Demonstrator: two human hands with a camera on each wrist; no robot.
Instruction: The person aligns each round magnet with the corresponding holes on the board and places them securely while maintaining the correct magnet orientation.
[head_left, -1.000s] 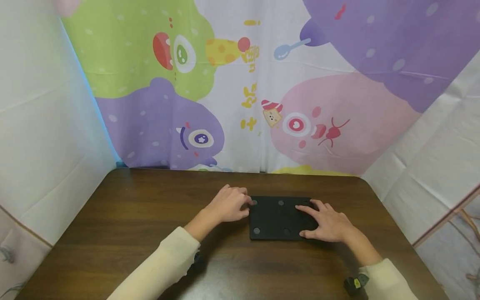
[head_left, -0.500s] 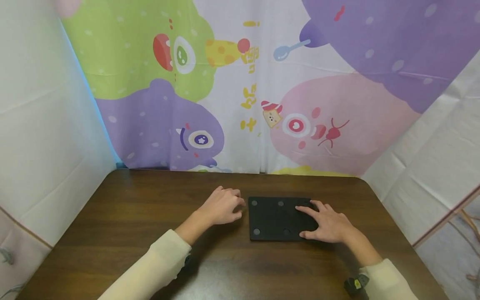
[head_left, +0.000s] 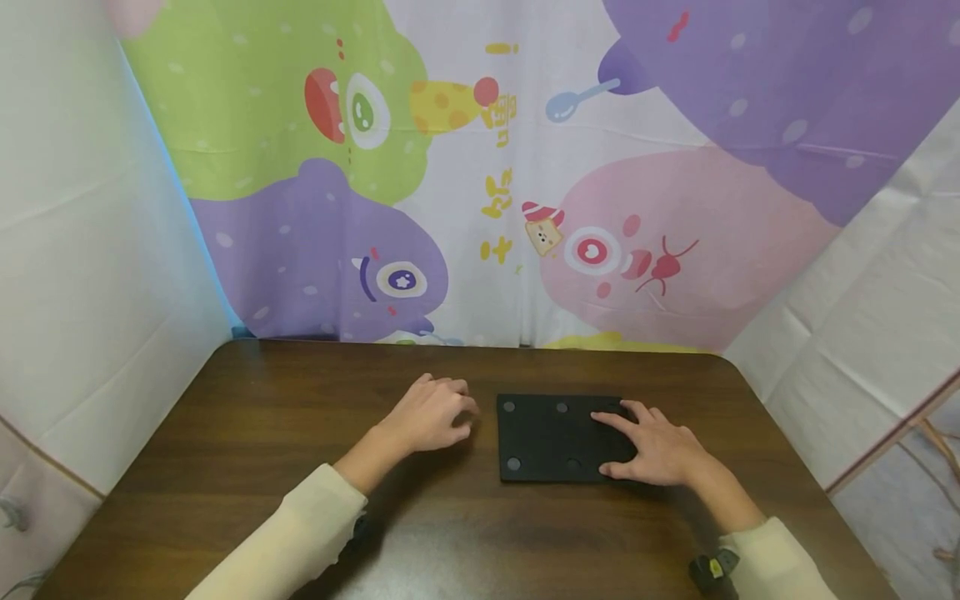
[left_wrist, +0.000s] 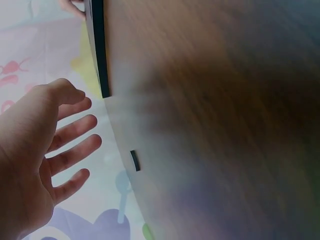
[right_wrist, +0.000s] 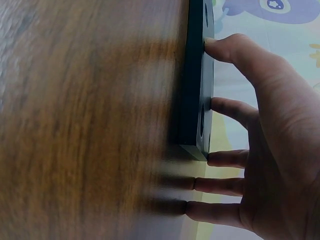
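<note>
A flat black rectangular board (head_left: 551, 437) lies on the brown wooden table, with several round grey discs near its edges. My right hand (head_left: 660, 446) rests over the board's right end, fingers spread. In the right wrist view, the thumb and index finger touch the top of the board (right_wrist: 194, 85), while other fingers reach past its end toward the table. My left hand (head_left: 431, 414) hovers to the left of the board, apart from it. Seen in the left wrist view, that left hand (left_wrist: 45, 135) has loosely bent fingers and holds nothing.
The wooden table (head_left: 300, 400) meets a cartoon-printed curtain (head_left: 480, 292) at the back, with white cloth walls on both sides. A small black strip (left_wrist: 135, 160) shows near the table's edge in the left wrist view. A dark wrist device (head_left: 711, 568) sits at the right sleeve.
My left hand has let go of the board's left edge and moved left, away from it. The right hand and the board have stayed in place.
</note>
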